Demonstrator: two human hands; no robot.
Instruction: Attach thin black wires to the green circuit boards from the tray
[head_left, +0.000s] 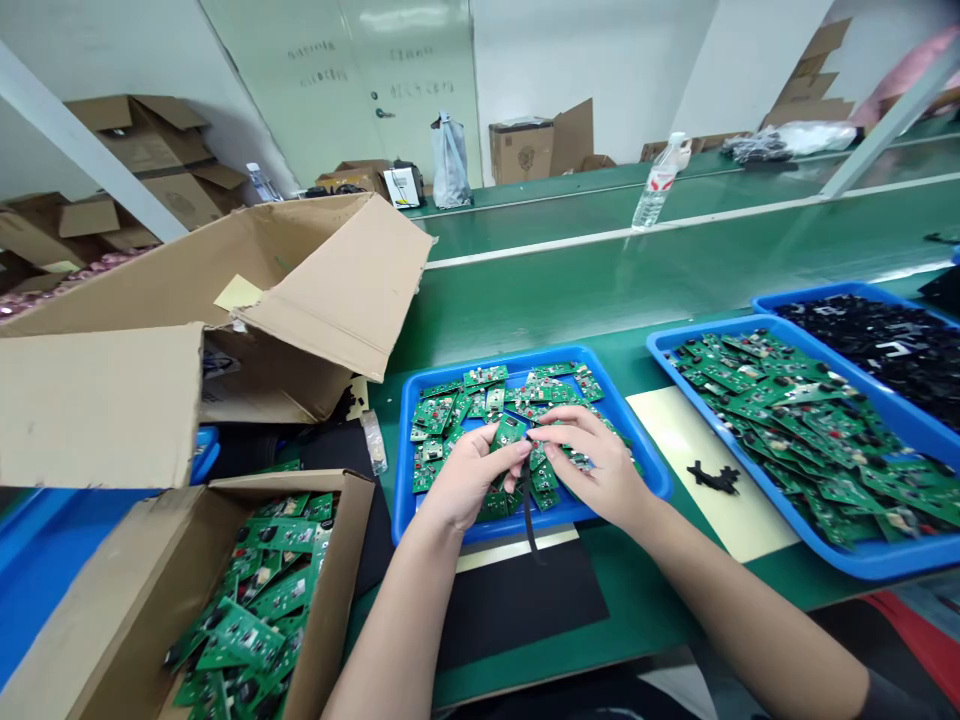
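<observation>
1. Left hand (472, 478): fingers clamped on a green circuit board (508, 432), over a blue tray (525, 356).
2. Right hand (592, 465): fingers together beside a black strip (529, 500); contact hidden.
3. Hands covered part of the pile of boards (480, 395).

Over the blue plastic tray (525, 356), the left hand (469, 478) and the right hand (592, 465) are bare, with short, unpainted fingernails. The left forearm (390, 630) and the right forearm (750, 620) are bare too, running toward the tray from the near side. Well to the tray's right, a dark grey sleeve (896, 700) meets the right forearm, and dark clothing (562, 708) shows below the tray.
</observation>
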